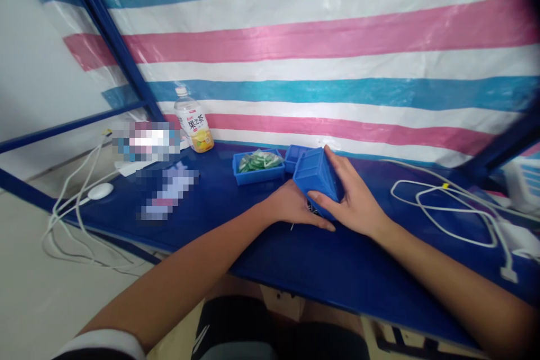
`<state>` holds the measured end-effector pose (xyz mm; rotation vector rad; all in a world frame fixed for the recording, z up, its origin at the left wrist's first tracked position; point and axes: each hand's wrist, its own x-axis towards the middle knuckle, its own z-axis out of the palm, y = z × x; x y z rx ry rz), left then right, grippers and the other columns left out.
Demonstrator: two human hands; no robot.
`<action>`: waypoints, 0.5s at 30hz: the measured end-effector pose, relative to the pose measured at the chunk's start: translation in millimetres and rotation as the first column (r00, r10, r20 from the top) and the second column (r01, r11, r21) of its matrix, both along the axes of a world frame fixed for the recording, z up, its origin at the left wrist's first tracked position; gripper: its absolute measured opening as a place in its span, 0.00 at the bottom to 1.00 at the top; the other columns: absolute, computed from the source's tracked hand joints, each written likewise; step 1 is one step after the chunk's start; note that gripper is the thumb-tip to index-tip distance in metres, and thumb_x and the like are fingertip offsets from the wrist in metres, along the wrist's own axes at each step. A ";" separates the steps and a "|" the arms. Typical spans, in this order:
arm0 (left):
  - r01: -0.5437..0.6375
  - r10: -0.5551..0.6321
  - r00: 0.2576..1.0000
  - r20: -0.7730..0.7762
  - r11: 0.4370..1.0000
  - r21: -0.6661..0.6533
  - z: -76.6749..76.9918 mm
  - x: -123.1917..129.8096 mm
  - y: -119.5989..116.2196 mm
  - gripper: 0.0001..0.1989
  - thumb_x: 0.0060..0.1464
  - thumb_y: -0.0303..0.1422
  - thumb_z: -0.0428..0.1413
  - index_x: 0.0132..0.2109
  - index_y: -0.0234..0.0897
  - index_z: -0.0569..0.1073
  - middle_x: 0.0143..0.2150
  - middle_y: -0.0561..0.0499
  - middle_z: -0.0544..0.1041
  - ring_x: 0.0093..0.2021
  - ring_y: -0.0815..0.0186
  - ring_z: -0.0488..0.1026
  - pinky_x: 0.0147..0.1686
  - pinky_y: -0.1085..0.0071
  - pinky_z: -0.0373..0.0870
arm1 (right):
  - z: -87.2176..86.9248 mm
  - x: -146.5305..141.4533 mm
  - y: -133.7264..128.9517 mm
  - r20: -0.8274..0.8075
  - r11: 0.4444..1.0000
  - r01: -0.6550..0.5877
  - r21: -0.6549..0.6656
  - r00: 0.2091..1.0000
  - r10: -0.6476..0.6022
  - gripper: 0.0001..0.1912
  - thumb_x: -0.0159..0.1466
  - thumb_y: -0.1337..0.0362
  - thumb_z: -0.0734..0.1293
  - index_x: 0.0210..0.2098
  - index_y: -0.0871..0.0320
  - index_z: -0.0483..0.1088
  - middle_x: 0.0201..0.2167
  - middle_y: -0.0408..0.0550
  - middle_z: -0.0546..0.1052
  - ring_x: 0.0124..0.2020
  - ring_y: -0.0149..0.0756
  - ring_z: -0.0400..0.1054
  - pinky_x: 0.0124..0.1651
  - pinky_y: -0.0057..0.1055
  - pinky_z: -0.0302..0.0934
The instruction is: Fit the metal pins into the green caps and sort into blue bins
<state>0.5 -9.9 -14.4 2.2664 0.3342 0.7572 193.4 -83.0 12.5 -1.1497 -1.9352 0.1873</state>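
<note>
My right hand is wrapped round a blue plastic bin, which is tilted over towards my left hand. My left hand lies under the bin's lower edge, thumb stretched out to the right and the other fingers hidden. Between that hand and the bin, small dark and whitish pieces show, too small to make out. A thin white piece is just below the left hand. Behind the held bin stands another blue bin. To its left, a blue bin holds green items in clear plastic.
A drink bottle stands at the back left of the blue table. Blurred items lie left. White cables are coiled at the right, and others hang at the left. A striped sheet hangs behind.
</note>
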 end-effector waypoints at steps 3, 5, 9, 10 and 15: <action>-0.006 0.006 1.000 0.015 1.000 -0.015 3.1 -1.1 -1.9 0.51 0.42 0.51 0.77 0.70 0.42 0.70 0.69 0.40 0.74 0.72 0.44 0.68 0.75 0.47 0.60 | 0.5 0.8 -1.9 -0.022 1.000 0.026 0.003 0.999 -0.026 0.52 0.68 0.44 0.72 0.82 0.43 0.43 0.73 0.57 0.63 0.72 0.63 0.61 0.72 0.66 0.56; -0.031 0.031 1.000 0.002 0.999 -0.012 5.5 -2.0 -2.9 0.52 0.40 0.51 0.77 0.70 0.42 0.70 0.70 0.40 0.74 0.72 0.43 0.68 0.74 0.45 0.60 | 0.7 1.7 -3.1 -0.029 0.999 0.040 0.004 0.999 -0.039 0.52 0.68 0.44 0.72 0.82 0.43 0.43 0.73 0.58 0.63 0.72 0.63 0.61 0.72 0.66 0.56; -0.065 0.065 0.998 -0.012 0.998 0.006 7.7 -3.1 -3.3 0.55 0.38 0.53 0.77 0.71 0.43 0.68 0.72 0.40 0.72 0.72 0.42 0.67 0.74 0.45 0.61 | 0.7 3.5 -4.6 -0.041 0.999 0.051 -0.001 0.998 -0.051 0.52 0.68 0.43 0.72 0.82 0.43 0.43 0.73 0.58 0.63 0.72 0.64 0.61 0.72 0.66 0.56; -0.072 0.072 0.997 -0.017 0.997 0.008 7.5 -3.2 -3.2 0.56 0.38 0.54 0.77 0.71 0.43 0.68 0.72 0.40 0.72 0.72 0.42 0.67 0.73 0.45 0.62 | 0.6 4.0 -4.8 -0.043 0.999 0.051 -0.003 0.998 -0.051 0.52 0.68 0.43 0.72 0.82 0.43 0.43 0.73 0.58 0.63 0.72 0.64 0.60 0.72 0.66 0.56; -0.093 0.095 0.995 -0.044 0.995 0.031 6.5 -3.0 -2.8 0.57 0.38 0.57 0.76 0.72 0.44 0.68 0.72 0.40 0.72 0.72 0.40 0.68 0.73 0.45 0.62 | 0.9 6.8 -5.9 -0.040 0.998 0.055 -0.003 0.998 -0.055 0.52 0.68 0.44 0.73 0.81 0.44 0.44 0.73 0.58 0.64 0.72 0.63 0.60 0.73 0.65 0.55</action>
